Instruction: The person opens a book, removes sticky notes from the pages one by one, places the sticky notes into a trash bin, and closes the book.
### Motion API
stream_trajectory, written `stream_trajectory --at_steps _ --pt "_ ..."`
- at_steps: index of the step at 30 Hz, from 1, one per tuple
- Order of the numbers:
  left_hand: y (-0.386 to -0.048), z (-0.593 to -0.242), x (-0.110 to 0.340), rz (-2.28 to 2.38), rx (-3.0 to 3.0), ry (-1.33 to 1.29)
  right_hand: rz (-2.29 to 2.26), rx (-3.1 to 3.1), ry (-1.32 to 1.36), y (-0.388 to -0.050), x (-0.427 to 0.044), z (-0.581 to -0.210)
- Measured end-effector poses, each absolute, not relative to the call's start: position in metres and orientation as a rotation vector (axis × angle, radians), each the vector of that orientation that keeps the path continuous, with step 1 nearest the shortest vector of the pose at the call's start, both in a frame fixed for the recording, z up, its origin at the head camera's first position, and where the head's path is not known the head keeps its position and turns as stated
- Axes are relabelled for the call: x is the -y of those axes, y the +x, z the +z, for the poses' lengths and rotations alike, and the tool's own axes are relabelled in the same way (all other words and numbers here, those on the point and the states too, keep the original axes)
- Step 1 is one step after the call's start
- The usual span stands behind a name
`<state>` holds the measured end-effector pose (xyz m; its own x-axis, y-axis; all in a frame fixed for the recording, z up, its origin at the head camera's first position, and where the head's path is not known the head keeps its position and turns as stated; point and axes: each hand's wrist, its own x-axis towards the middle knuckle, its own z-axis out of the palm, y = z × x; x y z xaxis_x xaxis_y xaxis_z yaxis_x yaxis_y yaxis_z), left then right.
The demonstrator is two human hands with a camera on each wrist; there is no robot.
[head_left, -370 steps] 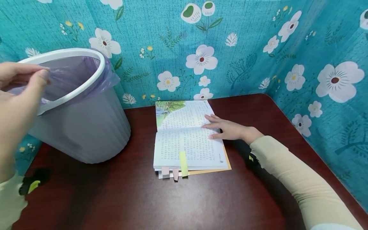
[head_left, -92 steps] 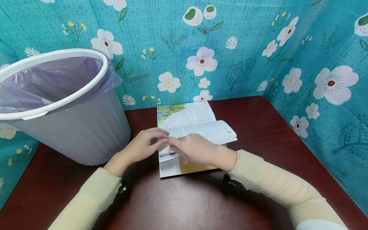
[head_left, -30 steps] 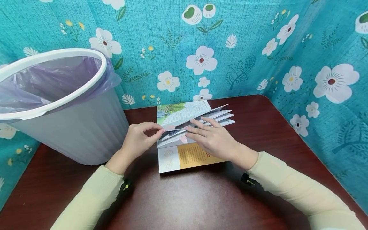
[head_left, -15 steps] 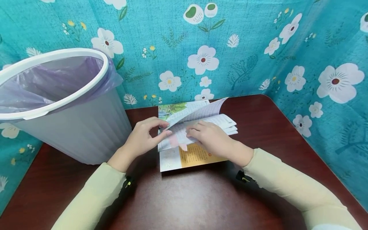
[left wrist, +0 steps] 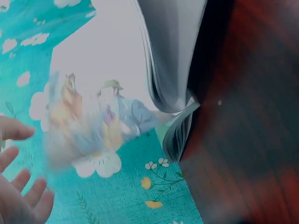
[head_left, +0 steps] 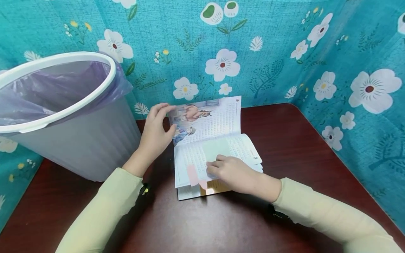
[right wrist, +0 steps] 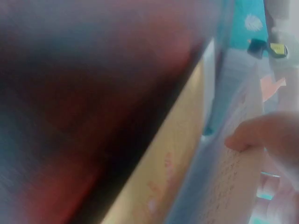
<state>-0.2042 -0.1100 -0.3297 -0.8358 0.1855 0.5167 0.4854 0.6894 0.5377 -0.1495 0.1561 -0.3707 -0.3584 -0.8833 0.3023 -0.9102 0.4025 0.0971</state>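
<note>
An open book (head_left: 215,116) stands against the back of the table, its upper page showing a horse and a person in a cap. My left hand (head_left: 155,128) is at that page's upper left edge, fingers spread; in the left wrist view the fingers (left wrist: 35,191) are apart from the blurred page. My right hand (head_left: 237,172) pinches the lower pages near their front edge, its thumb (right wrist: 247,135) on their underside in the right wrist view. Pink sticky tabs (head_left: 192,172) stick out at the lower left, and a pale green sticky note (head_left: 216,149) lies on the lower page.
A grey bin (head_left: 104,140) with a purple liner bag (head_left: 76,79) stands on the left of the dark red table (head_left: 190,225). A teal floral cloth (head_left: 269,42) hangs behind and to the right. The book's orange back part (head_left: 218,185) shows under the pages.
My left hand was at the bin first, then came to the book. A page has since been turned upward, my left hand following it up and back. My right hand has moved slightly nearer.
</note>
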Motion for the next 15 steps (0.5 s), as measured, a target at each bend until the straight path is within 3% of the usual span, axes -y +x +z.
stream_trajectory --at_steps 15 --pt "-0.201 -0.36 0.104 -0.818 3.2 -0.853 0.118 2.34 1.566 -0.142 -0.153 -0.39"
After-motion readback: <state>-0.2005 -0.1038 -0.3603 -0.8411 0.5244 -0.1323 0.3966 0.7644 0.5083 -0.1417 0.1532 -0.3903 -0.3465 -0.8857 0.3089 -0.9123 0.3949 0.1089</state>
